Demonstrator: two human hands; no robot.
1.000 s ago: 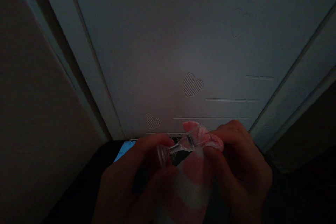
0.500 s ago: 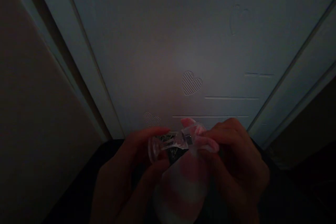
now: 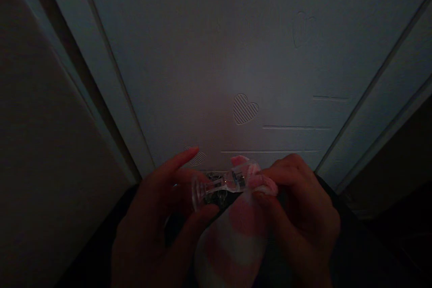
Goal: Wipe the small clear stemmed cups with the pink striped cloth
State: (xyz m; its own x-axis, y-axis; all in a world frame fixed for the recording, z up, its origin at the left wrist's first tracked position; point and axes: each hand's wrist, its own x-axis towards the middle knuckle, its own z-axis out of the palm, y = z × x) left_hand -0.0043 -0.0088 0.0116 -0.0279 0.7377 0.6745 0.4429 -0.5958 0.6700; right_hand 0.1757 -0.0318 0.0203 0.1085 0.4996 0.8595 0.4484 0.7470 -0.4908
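Note:
In dim light, a clear plastic clip (image 3: 224, 183) with a round end lies between my hands, its jaws against the bunched top of a pink-and-white striped sock-like fabric piece (image 3: 232, 243). My left hand (image 3: 162, 211) is open around the clip's round end, index finger raised and thumb just below it. Whether the thumb still touches the clip, I cannot tell. My right hand (image 3: 300, 207) is closed, pinching the fabric's bunched top between thumb and index finger beside the clip's jaws. The rest of the fabric hangs down toward the bottom edge.
A pale door-like panel (image 3: 202, 63) with engraved hearts and lines rises behind my hands. Framing strips (image 3: 97, 31) run along its left side. Behind the clip are more clear, shiny pieces (image 3: 220, 197), too dark to name. A dark surface lies below.
My left index finger has lifted off the clip's end and opened away from the thumb. My right hand keeps its pinch on the fabric, shifting slightly left. The picture has darkened somewhat.

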